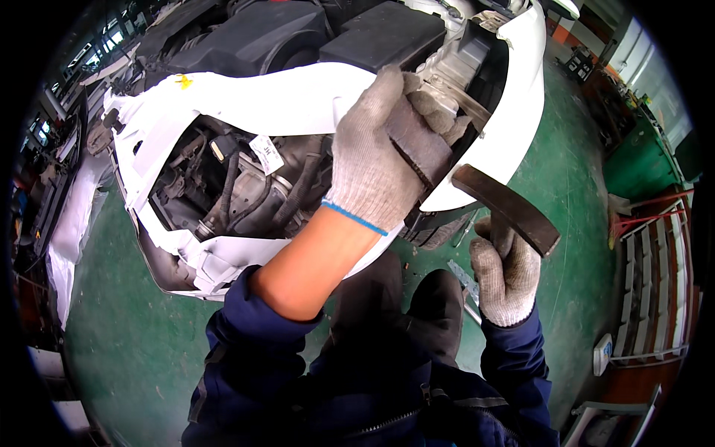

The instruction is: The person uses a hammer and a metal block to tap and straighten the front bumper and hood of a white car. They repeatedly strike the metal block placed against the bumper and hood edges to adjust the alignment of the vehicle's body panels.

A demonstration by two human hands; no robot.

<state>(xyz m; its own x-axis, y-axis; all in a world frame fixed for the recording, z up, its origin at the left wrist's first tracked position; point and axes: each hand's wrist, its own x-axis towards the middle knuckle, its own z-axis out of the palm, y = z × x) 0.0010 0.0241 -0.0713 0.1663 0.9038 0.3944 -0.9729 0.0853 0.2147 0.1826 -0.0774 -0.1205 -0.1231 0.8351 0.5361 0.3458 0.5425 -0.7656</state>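
Observation:
My left hand (380, 153), in a pale knit glove with a blue cuff edge, grips a rust-dark metal block (421, 143) at the inner edge of the white car panel (510, 82). Low on the right, my gloved right hand (506, 272) is closed round the handle of a hammer. Its long, dark, curved head (506, 210) reaches up and left to the panel's lower edge, near the block; I cannot tell whether it touches the panel. An open cavity (246, 182) with hoses, connectors and a white label lies left of my left hand.
Dark plastic engine covers (380, 37) fill the top. Green floor (119, 320) surrounds the car. A slatted rack (644, 290) and a green bin (633, 167) stand at the right. Dark parts and white sheeting (71, 246) line the left. My legs are below, with metal pieces on the floor.

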